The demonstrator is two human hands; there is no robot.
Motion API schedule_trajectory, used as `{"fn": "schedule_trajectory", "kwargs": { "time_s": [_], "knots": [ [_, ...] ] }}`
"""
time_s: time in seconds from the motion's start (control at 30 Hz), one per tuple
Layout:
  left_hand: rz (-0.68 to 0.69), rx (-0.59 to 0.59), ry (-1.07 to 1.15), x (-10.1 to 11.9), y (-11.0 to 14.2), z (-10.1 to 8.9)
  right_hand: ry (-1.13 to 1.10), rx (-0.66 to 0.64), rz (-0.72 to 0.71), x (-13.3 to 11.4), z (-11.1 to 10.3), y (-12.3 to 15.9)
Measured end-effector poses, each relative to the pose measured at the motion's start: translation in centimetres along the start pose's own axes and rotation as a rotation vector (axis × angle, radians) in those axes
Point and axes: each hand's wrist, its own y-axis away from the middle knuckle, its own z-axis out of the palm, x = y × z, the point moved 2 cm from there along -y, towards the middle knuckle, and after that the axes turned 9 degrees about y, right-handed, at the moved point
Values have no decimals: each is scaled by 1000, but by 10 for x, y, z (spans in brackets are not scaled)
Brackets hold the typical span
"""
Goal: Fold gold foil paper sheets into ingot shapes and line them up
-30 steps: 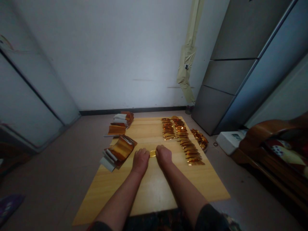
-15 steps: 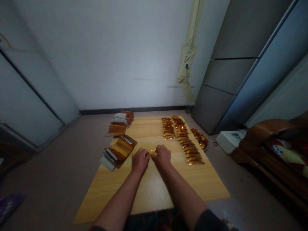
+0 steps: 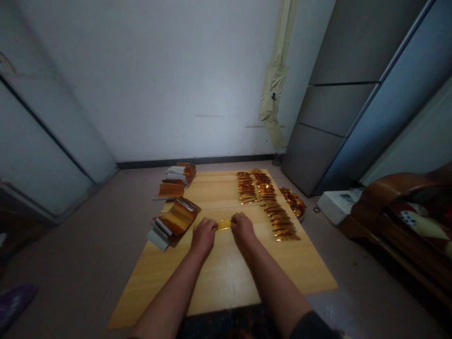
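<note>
A small gold foil sheet (image 3: 223, 224) lies between my two hands over the wooden board (image 3: 226, 273). My left hand (image 3: 204, 235) is closed on its left end and my right hand (image 3: 241, 226) is closed on its right end. To the right of my right hand runs a long row of folded gold foil pieces (image 3: 273, 207). Left of my left hand sits a curved stack of gold and white sheets (image 3: 173, 221).
Two more stacks of foil sheets (image 3: 176, 181) lie at the board's far left corner. A loose pile of gold pieces (image 3: 294, 203) lies off the board's right edge. A grey refrigerator (image 3: 353, 99) stands at right, wooden furniture (image 3: 406, 212) nearer right, a white box (image 3: 337, 205) on the floor.
Both hands have stayed on the foil sheet, shifting a little forward; the sheet now shows more between them, stretched from one hand to the other.
</note>
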Motion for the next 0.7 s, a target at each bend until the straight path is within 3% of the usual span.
{"fn": "schedule_trajectory", "kwargs": {
  "time_s": [0.17, 0.4, 0.7],
  "knots": [
    [18, -14, 57, -8, -1, 3, -95, 12, -26, 6, 1, 0],
    [39, 5, 68, -10, 2, 4, -51, 20, -14, 5, 1, 1],
    [79, 149, 126, -15, 5, 7, -106, 94, -42, 8, 5, 4]
  ]
}}
